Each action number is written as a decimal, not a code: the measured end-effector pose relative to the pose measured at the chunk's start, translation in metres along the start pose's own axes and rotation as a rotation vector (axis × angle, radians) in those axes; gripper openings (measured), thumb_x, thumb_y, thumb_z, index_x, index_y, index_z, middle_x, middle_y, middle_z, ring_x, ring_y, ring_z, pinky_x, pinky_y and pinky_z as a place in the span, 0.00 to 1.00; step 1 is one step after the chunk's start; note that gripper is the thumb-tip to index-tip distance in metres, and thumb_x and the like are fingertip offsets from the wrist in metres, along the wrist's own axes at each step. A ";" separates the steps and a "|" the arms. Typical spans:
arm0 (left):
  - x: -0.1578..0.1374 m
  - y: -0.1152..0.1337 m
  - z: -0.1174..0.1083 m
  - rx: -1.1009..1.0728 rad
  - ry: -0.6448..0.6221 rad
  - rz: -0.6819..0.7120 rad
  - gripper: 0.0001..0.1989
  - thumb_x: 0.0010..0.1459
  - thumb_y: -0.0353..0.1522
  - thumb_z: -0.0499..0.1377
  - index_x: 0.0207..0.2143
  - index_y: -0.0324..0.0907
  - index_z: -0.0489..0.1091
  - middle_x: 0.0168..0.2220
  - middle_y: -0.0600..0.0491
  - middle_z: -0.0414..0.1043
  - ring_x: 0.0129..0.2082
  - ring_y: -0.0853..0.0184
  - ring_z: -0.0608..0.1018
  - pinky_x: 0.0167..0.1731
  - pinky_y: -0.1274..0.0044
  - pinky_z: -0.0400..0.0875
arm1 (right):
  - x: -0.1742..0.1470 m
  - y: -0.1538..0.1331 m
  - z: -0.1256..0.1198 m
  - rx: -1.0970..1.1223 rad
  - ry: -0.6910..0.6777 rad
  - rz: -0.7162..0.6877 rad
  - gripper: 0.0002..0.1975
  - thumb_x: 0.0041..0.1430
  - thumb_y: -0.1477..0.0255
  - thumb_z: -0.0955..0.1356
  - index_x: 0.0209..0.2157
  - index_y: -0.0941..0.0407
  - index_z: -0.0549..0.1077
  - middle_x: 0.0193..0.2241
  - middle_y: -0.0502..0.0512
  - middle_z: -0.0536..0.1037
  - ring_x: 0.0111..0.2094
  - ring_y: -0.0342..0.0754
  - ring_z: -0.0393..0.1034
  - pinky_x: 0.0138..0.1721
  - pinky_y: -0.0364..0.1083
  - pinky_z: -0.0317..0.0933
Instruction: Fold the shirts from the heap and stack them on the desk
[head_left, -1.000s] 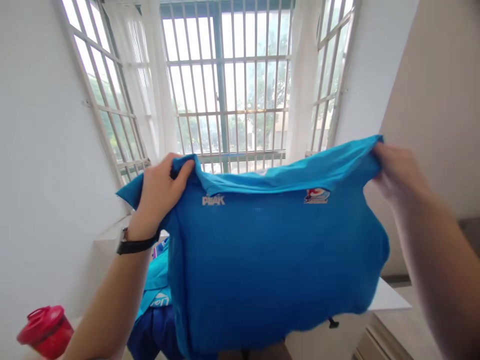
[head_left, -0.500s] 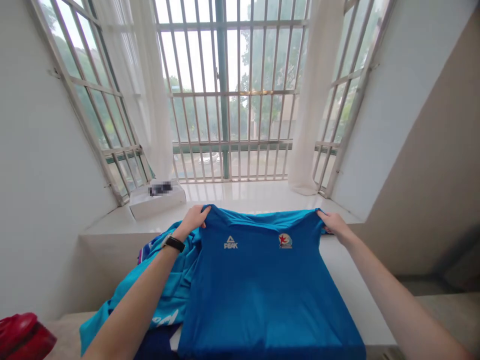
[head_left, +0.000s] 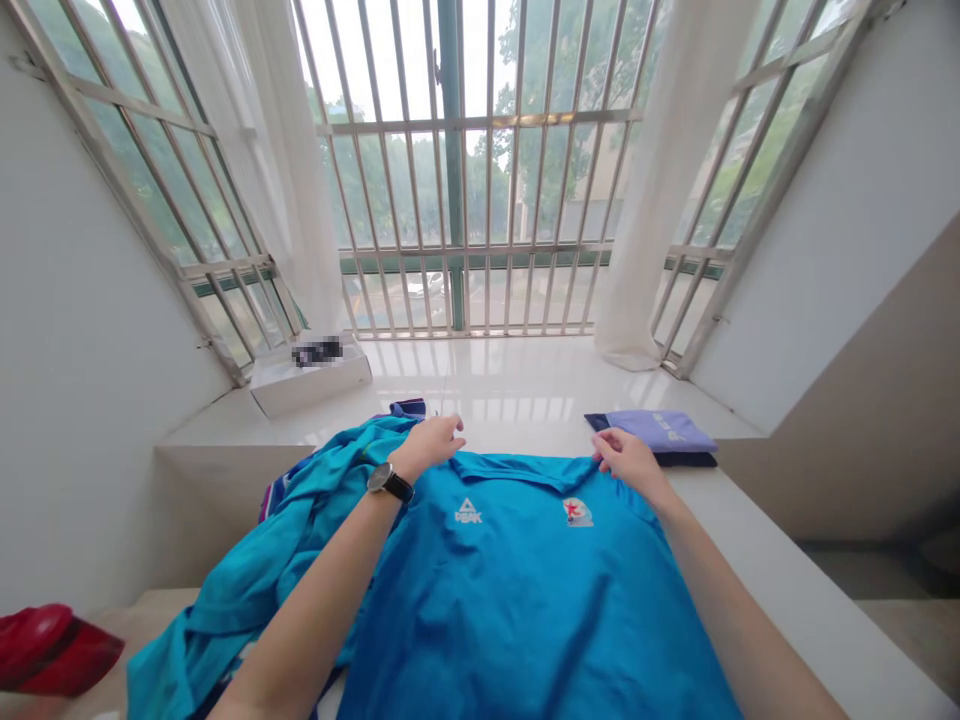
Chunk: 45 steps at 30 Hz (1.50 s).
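Observation:
A blue T-shirt [head_left: 517, 580] lies spread in front of me, chest side up, with a white PEAK logo and a round red-and-white badge. My left hand [head_left: 431, 448] is just above the left end of its collar, fingers slightly apart, with nothing visible between them. At the collar's right end, my right hand [head_left: 630, 458] pinches the cloth between thumb and fingers. Left of the shirt is a crumpled heap of turquoise clothing [head_left: 300, 560], partly behind my left forearm. The shirt's lower part runs out of view.
Folded lilac and dark clothes [head_left: 656, 432] lie on the right of the white sill [head_left: 480, 385]. A white box [head_left: 311, 385] sits at the back left. Barred windows and white curtains [head_left: 637, 260] stand behind. A red item [head_left: 56, 650] is at lower left.
The shirt has come down from being held stretched by its shoulders. Both hands have moved inward to the collar, the left one off the cloth. The folded clothes at right have come into view.

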<state>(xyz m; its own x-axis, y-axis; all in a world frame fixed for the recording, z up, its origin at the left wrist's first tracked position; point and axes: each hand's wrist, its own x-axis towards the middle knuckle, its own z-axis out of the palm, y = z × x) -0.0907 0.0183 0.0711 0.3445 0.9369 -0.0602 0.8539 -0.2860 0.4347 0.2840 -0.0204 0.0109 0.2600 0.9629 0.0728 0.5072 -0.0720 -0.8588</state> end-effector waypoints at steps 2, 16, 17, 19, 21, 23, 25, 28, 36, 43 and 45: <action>0.009 0.015 0.008 0.004 -0.151 0.002 0.19 0.54 0.38 0.62 0.48 0.42 0.71 0.36 0.49 0.78 0.39 0.57 0.79 0.39 0.73 0.71 | -0.005 -0.010 0.019 -0.090 -0.190 -0.029 0.13 0.51 0.59 0.70 0.29 0.56 0.75 0.17 0.52 0.76 0.19 0.47 0.69 0.24 0.44 0.62; 0.017 -0.019 0.041 -0.083 -0.350 -0.161 0.24 0.58 0.38 0.56 0.56 0.42 0.62 0.27 0.52 0.79 0.25 0.63 0.81 0.22 0.79 0.69 | -0.014 0.022 0.036 0.004 -0.600 0.102 0.27 0.55 0.45 0.64 0.37 0.57 0.69 0.23 0.54 0.79 0.14 0.39 0.60 0.16 0.40 0.47; 0.017 -0.021 0.044 -0.107 -0.332 -0.152 0.23 0.58 0.38 0.55 0.56 0.41 0.63 0.27 0.52 0.79 0.25 0.63 0.81 0.23 0.79 0.69 | -0.013 0.024 0.038 0.007 -0.604 0.104 0.27 0.55 0.45 0.64 0.36 0.57 0.69 0.24 0.55 0.80 0.15 0.39 0.61 0.16 0.40 0.47; 0.017 -0.023 0.049 -0.149 -0.290 -0.131 0.23 0.58 0.37 0.55 0.56 0.41 0.63 0.27 0.52 0.79 0.25 0.64 0.81 0.23 0.80 0.69 | -0.010 0.028 0.040 0.025 -0.592 0.097 0.27 0.54 0.44 0.65 0.34 0.56 0.69 0.25 0.55 0.80 0.17 0.40 0.64 0.16 0.40 0.49; 0.017 -0.023 0.052 -0.165 -0.253 -0.112 0.23 0.59 0.38 0.55 0.56 0.42 0.63 0.26 0.53 0.78 0.25 0.64 0.81 0.24 0.80 0.69 | -0.009 0.030 0.041 0.060 -0.565 0.095 0.27 0.54 0.44 0.65 0.35 0.56 0.70 0.26 0.54 0.79 0.18 0.40 0.65 0.16 0.39 0.51; 0.018 -0.022 0.052 -0.156 -0.212 -0.105 0.22 0.59 0.39 0.56 0.54 0.42 0.66 0.25 0.54 0.78 0.25 0.64 0.80 0.26 0.79 0.69 | -0.009 0.029 0.040 0.095 -0.527 0.107 0.27 0.54 0.45 0.66 0.36 0.57 0.71 0.28 0.54 0.78 0.20 0.40 0.65 0.17 0.39 0.53; 0.019 -0.019 0.052 -0.136 -0.159 -0.113 0.20 0.59 0.41 0.56 0.51 0.43 0.69 0.24 0.54 0.77 0.26 0.63 0.80 0.28 0.78 0.70 | -0.010 0.026 0.038 0.127 -0.487 0.118 0.27 0.54 0.45 0.66 0.38 0.57 0.72 0.30 0.54 0.78 0.21 0.40 0.66 0.18 0.39 0.55; 0.022 -0.018 0.054 -0.140 -0.082 -0.134 0.17 0.58 0.41 0.57 0.45 0.42 0.72 0.25 0.52 0.77 0.29 0.62 0.80 0.33 0.76 0.70 | -0.012 0.019 0.037 0.161 -0.430 0.107 0.26 0.54 0.47 0.67 0.39 0.57 0.73 0.32 0.55 0.77 0.24 0.41 0.67 0.19 0.40 0.58; 0.037 -0.025 0.070 -0.411 0.029 -0.184 0.07 0.57 0.29 0.59 0.38 0.38 0.74 0.25 0.52 0.77 0.31 0.64 0.81 0.34 0.77 0.74 | -0.005 0.027 0.042 0.197 -0.279 0.140 0.23 0.52 0.50 0.70 0.37 0.56 0.77 0.29 0.56 0.78 0.33 0.50 0.74 0.28 0.44 0.70; 0.045 -0.025 0.071 -0.725 0.151 -0.212 0.19 0.69 0.34 0.51 0.58 0.33 0.63 0.51 0.39 0.74 0.46 0.66 0.80 0.41 0.80 0.75 | 0.009 0.044 0.052 0.559 -0.169 0.119 0.32 0.53 0.53 0.70 0.57 0.48 0.65 0.58 0.60 0.71 0.52 0.57 0.72 0.50 0.54 0.71; 0.045 -0.026 0.072 -0.733 0.190 -0.215 0.23 0.67 0.33 0.55 0.61 0.34 0.59 0.56 0.37 0.70 0.51 0.63 0.77 0.47 0.77 0.74 | 0.010 0.045 0.056 0.515 -0.141 0.035 0.37 0.53 0.51 0.69 0.62 0.47 0.58 0.62 0.61 0.66 0.56 0.58 0.69 0.53 0.55 0.68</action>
<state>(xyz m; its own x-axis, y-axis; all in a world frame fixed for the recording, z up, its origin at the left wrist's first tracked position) -0.0690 0.0530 -0.0074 0.0717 0.9939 -0.0841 0.3961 0.0490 0.9169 0.2637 0.0002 -0.0551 0.1391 0.9903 0.0010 0.0218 -0.0021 -0.9998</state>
